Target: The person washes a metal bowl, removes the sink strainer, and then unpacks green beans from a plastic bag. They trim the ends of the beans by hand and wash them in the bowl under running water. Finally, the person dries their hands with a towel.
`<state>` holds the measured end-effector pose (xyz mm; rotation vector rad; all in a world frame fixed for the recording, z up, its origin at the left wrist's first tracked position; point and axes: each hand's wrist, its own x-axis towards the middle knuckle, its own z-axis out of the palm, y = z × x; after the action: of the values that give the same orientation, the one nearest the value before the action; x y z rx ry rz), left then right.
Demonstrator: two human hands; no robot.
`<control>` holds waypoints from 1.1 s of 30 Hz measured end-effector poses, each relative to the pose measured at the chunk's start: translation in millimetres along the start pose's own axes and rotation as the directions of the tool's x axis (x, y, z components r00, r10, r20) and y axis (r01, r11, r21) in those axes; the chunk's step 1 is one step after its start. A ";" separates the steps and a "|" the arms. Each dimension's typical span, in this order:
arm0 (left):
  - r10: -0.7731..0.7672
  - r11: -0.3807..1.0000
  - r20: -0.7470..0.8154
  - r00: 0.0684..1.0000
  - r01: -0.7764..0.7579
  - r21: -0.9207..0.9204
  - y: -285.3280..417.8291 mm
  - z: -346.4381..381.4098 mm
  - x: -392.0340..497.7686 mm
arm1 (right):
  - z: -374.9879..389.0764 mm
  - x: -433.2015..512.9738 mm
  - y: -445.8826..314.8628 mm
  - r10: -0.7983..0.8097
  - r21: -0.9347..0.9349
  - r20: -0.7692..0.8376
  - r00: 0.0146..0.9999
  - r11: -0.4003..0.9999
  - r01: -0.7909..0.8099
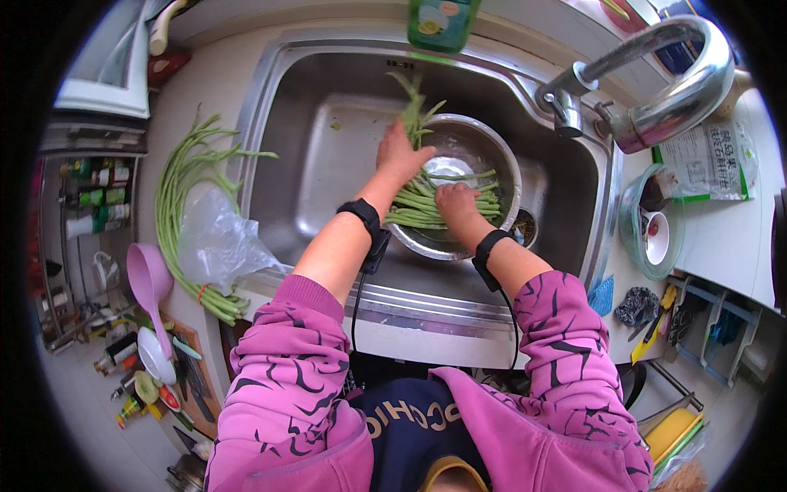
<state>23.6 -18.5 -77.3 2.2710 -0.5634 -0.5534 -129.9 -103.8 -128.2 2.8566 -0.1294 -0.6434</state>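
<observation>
A round stainless-steel basin (515,161) holding water stands in the sink (344,166). A bunch of long green beans (415,212) lies across it, and some pale green ends rise blurred beyond the rim. My left hand (399,152) grips the beans near the basin's left rim, thumb spread to the right. My right hand (457,204) is closed over the beans inside the basin; its fingertips are partly hidden among them. On the counter at left lies a second bunch of long beans (169,197), tied with a red band (201,294), beside a crumpled clear plastic bag (221,240).
A chrome faucet (676,80) arches over the sink's back right corner. A green container (442,27) stands at the back edge. Right of the sink sits a clear bowl (627,227) holding a white cup. A pink ladle (150,283) and a bottle rack (92,203) are at left.
</observation>
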 end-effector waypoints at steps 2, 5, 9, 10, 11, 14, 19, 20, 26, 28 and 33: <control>0.286 0.936 0.010 0.958 -0.282 0.211 15.9 20.4 -9.4 | 0.8 -1.5 1.5 -0.037 0.017 -0.008 0.999 0.999 0.037; 0.421 0.775 0.282 0.862 -0.504 0.382 28.2 41.3 -24.2 | -0.7 -5.4 5.8 -0.113 0.037 -0.011 0.994 0.993 0.113; 0.216 0.691 0.581 0.785 -0.543 0.476 10.5 52.6 -8.7 | -7.5 -8.6 9.6 -0.108 0.039 0.009 0.994 0.993 0.107; 0.203 0.717 0.612 0.765 -0.541 0.439 3.3 56.0 1.2 | -9.4 -8.2 11.5 -0.114 0.019 0.006 0.994 0.993 0.113; 0.204 0.731 0.622 0.756 -0.540 0.416 -4.4 58.7 12.1 | -11.0 -10.3 14.1 -0.057 0.096 -0.058 0.997 0.993 0.062; 0.280 0.940 0.664 0.693 -0.337 -0.045 -21.3 53.6 57.1 | -17.4 -15.3 29.7 -0.131 0.248 -0.043 0.990 0.959 0.138; 0.085 0.903 0.724 0.684 0.254 -0.346 -11.5 26.1 77.4 | -35.8 -25.7 59.6 -0.232 0.480 -0.014 0.973 0.852 0.210; 0.056 0.839 0.737 0.674 0.369 -0.401 -5.0 18.2 71.9 | -40.5 -27.4 62.7 -0.226 0.510 -0.006 0.974 0.837 0.197; 0.103 0.836 0.634 0.766 0.279 -0.473 37.7 -30.2 58.7 | -63.6 -32.7 58.3 -0.061 0.669 -0.199 0.978 0.720 0.181; 0.097 0.960 0.587 0.804 0.081 -0.269 41.6 -37.8 61.6 | -70.8 -27.7 49.1 -0.059 0.659 -0.338 0.939 0.697 0.281; 0.371 0.929 0.162 0.915 -0.361 -0.086 16.5 -67.5 53.4 | -89.0 6.8 37.9 0.129 0.664 -0.534 0.836 0.676 0.320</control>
<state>99.4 -21.5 -33.3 2.0064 -1.0246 -0.5731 -86.8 -125.2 -44.0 3.7176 -0.1664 0.3686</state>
